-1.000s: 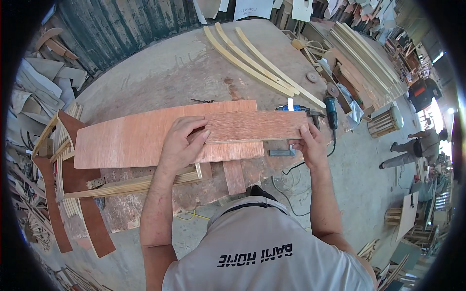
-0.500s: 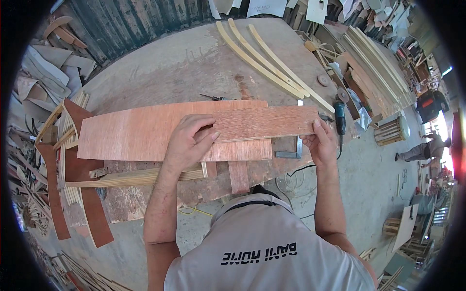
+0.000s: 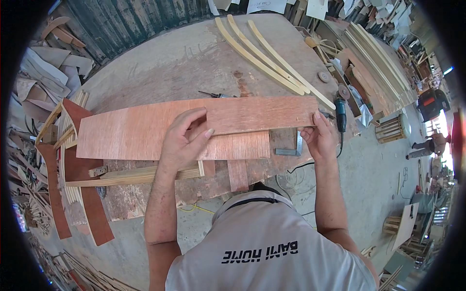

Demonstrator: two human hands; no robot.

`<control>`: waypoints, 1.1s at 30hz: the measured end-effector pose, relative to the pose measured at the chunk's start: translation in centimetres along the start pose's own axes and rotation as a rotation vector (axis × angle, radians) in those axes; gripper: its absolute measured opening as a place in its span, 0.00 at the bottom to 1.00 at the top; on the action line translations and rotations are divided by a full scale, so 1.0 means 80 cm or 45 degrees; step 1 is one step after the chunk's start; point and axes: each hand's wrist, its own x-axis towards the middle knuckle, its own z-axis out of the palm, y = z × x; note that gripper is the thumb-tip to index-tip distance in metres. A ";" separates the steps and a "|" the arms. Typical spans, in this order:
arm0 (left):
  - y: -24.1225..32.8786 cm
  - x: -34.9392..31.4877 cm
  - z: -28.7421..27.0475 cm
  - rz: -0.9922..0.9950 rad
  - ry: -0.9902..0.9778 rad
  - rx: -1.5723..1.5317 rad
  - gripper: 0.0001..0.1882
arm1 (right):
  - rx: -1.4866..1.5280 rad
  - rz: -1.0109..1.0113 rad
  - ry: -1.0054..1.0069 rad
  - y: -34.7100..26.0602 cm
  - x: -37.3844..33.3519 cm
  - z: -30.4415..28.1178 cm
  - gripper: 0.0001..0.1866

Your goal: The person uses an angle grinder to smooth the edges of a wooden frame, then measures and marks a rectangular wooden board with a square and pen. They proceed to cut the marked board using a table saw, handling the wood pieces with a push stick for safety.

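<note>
A reddish plywood strip (image 3: 262, 114) is held level between my two hands, over a larger tapered plywood panel (image 3: 124, 133). My left hand (image 3: 184, 136) grips the strip's left end, thumb at the lower edge and fingers at the upper side. At the other end, my right hand (image 3: 319, 137) pinches the lower right corner between thumb and fingers. The panel's left part overlaps a curved wooden frame (image 3: 83, 167) with reddish plywood sides. Just below the strip's right end lies a metal square (image 3: 290, 152), partly hidden.
Three curved pale wood strips (image 3: 264, 53) lie across the workbench (image 3: 160, 63). A teal angle grinder (image 3: 341, 114) with its cord rests at the right edge, and a screwdriver-like tool (image 3: 213, 94) lies behind the panel. Another person (image 3: 429, 145) is far off at right.
The plywood strip has shifted slightly up and away from me, its face tilting more into view. Both hands keep their hold. The distant person has moved a little.
</note>
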 end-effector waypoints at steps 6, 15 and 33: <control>-0.001 -0.001 -0.004 0.018 -0.009 0.141 0.25 | 0.386 -0.001 0.163 0.016 0.026 -0.030 0.16; -0.003 0.003 -0.007 0.030 0.028 0.258 0.22 | 0.375 0.293 0.321 0.149 0.048 -0.088 0.17; -0.076 0.049 -0.128 -0.371 0.110 1.181 0.39 | -0.070 0.469 -0.387 0.118 -0.017 0.032 0.30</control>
